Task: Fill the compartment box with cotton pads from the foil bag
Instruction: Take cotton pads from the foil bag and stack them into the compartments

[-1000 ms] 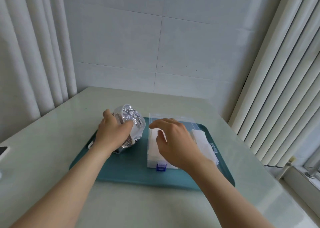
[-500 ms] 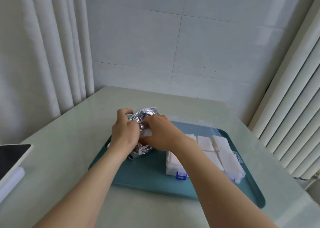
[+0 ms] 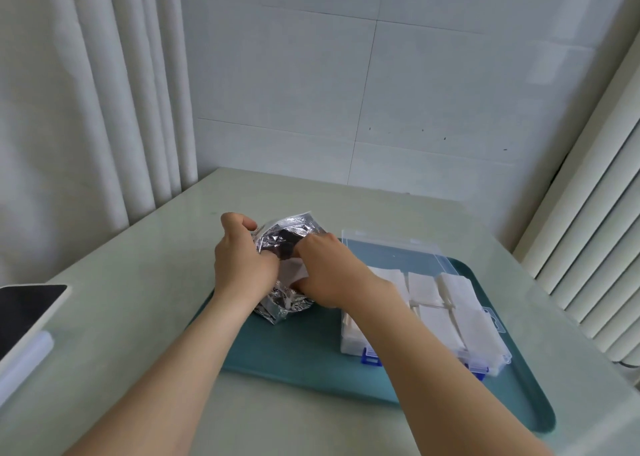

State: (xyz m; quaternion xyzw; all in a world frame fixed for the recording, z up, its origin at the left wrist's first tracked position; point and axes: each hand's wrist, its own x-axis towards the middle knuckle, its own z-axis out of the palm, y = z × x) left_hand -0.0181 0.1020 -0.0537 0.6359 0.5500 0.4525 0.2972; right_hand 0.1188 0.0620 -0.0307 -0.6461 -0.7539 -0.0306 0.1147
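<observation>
At the mouth of the foil bag (image 3: 277, 244): right hand (image 3: 329, 272) reaches in, thumb and fingers pinching a white cotton pad (image 3: 292, 272); fingertips hidden by the foil.
Beside it, left hand (image 3: 242, 265): curled round the bag's side, holding it upright with the mouth open.
Bag: crumpled silver, standing on the left part of the tray (image 3: 294, 351), just beside the compartment box (image 3: 349, 341).
Box: clear with blue latches, on the tray's right part, lid open at the back; white cotton pads (image 3: 446, 317) fill the compartments that show.
Tray: teal, on a pale green table (image 3: 138, 282).
Table's left edge: dark-screened tablet (image 3: 24, 310).
</observation>
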